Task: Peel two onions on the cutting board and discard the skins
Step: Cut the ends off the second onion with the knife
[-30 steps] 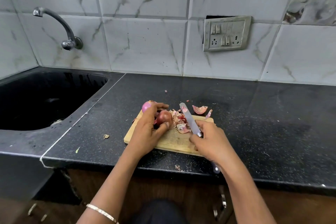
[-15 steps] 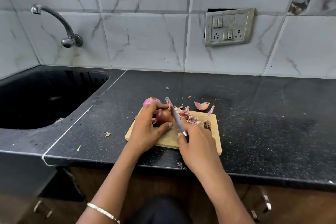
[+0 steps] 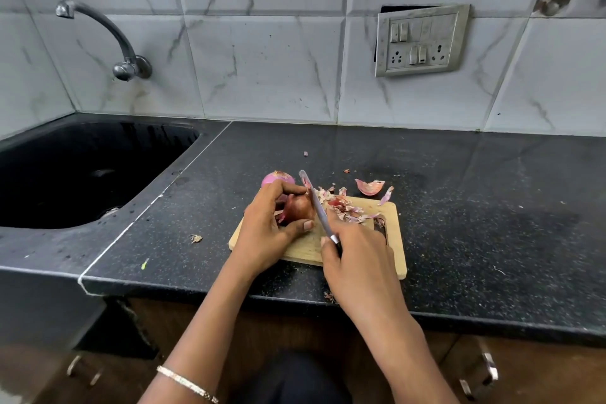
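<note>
The cutting board (image 3: 392, 241) lay on the counter with its long side running left to right and its handle slot at the right end. At its left end sat a brown-red onion (image 3: 297, 208) with the skin still on it; which way its root faced could not be told. Just behind it, at the board's far left corner, was a second onion (image 3: 277, 178), pale purple and bare. The knife (image 3: 316, 207) ran from near right to far left, its tip pointing at the wall and its blade lying against the right side of the first onion. Right of the blade, loose skins (image 3: 345, 207) were heaped on the board, and a curl of skin (image 3: 370, 186) lay just beyond its far edge.

The left hand (image 3: 265, 234) curled round the onion, fingers over the top and thumb pressed to its near side, with a bracelet (image 3: 187, 383) on that wrist. The right hand (image 3: 358, 261) gripped the knife handle, fingers wrapped tight.

At the left a dark sink (image 3: 82, 213) was sunk into the black speckled counter (image 3: 492, 223), with a curved tap (image 3: 126, 52) on the wall above it. Grey-veined tiles (image 3: 262, 59) covered the wall, and a switch plate (image 3: 421, 40) hung at the right.
</note>
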`<act>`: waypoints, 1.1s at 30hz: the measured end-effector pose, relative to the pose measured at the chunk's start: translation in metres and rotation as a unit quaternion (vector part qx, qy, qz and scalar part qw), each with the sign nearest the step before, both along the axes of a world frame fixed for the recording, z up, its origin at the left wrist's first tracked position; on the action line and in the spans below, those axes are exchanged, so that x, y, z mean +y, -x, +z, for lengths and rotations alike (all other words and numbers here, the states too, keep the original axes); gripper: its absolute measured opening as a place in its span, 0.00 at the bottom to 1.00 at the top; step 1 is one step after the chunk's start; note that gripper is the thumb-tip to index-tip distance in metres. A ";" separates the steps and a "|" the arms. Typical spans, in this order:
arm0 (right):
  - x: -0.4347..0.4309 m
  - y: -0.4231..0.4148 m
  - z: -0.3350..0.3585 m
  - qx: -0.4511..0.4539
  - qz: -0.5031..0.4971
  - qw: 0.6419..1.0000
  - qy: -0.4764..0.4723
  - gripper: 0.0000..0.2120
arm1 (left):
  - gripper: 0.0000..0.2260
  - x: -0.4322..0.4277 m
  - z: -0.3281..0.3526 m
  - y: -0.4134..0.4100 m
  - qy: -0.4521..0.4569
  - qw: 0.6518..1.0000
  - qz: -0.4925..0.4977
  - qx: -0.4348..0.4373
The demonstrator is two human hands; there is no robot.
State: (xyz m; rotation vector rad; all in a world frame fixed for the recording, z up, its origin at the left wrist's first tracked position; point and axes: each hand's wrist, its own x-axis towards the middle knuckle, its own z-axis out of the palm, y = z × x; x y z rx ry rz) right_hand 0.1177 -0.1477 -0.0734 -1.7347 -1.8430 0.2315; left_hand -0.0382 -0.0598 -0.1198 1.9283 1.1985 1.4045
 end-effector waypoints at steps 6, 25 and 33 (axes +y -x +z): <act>0.004 0.006 -0.004 -0.052 -0.031 0.998 0.007 0.24 | 0.24 0.000 0.001 0.000 0.005 1.000 0.002 -0.008; 0.002 0.013 -0.003 -0.007 -0.023 1.000 -0.007 0.25 | 0.24 -0.001 0.001 -0.002 -0.006 1.000 0.000 -0.012; 0.021 -0.001 0.011 0.082 -0.066 0.992 -0.068 0.12 | 0.24 0.000 -0.002 0.001 0.024 0.998 -0.022 -0.047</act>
